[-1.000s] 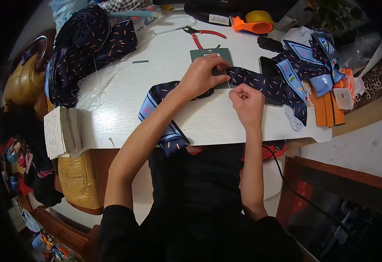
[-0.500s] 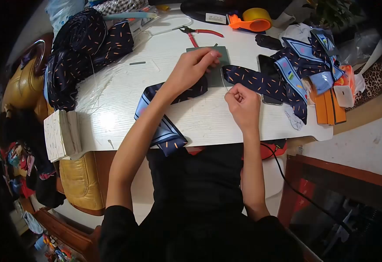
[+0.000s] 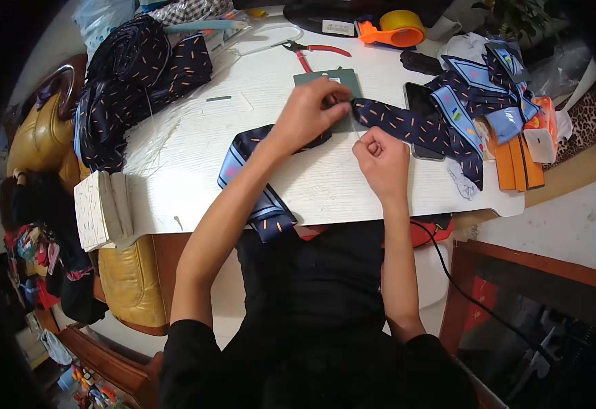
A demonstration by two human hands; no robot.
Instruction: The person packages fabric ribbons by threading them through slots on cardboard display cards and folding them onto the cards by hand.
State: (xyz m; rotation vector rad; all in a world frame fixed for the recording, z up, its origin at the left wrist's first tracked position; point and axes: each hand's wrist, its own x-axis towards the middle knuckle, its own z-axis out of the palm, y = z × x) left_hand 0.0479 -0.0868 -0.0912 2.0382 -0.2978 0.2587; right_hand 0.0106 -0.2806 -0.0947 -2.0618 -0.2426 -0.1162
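Observation:
My left hand (image 3: 311, 109) is over a dark green flat box (image 3: 304, 78), with thumb and fingers curled into a pinch beside the end of a navy scarf band (image 3: 400, 123) patterned with orange dashes. What sits between those fingertips is hidden. My right hand (image 3: 384, 162) is closed just below that band end. A thin pale strand (image 3: 355, 128) runs up from its fingers towards the band. Under my left wrist lies another stretch of navy and light-blue scarf (image 3: 233, 167), its pointed end hanging over the table's front edge.
Red-handled pliers (image 3: 325, 49) and an orange tape dispenser (image 3: 392, 33) lie at the back. A phone (image 3: 417, 102) is partly under the scarves (image 3: 475, 85) on the right. At left are a rolled navy fabric pile (image 3: 124, 75), pale strands (image 3: 151, 136) and a stack of patterned pieces (image 3: 97, 208).
My left hand has turned and lowered slightly, its fingertips coming closer to the end of the navy band. My right hand stays closed in nearly the same place. The view has shifted slightly.

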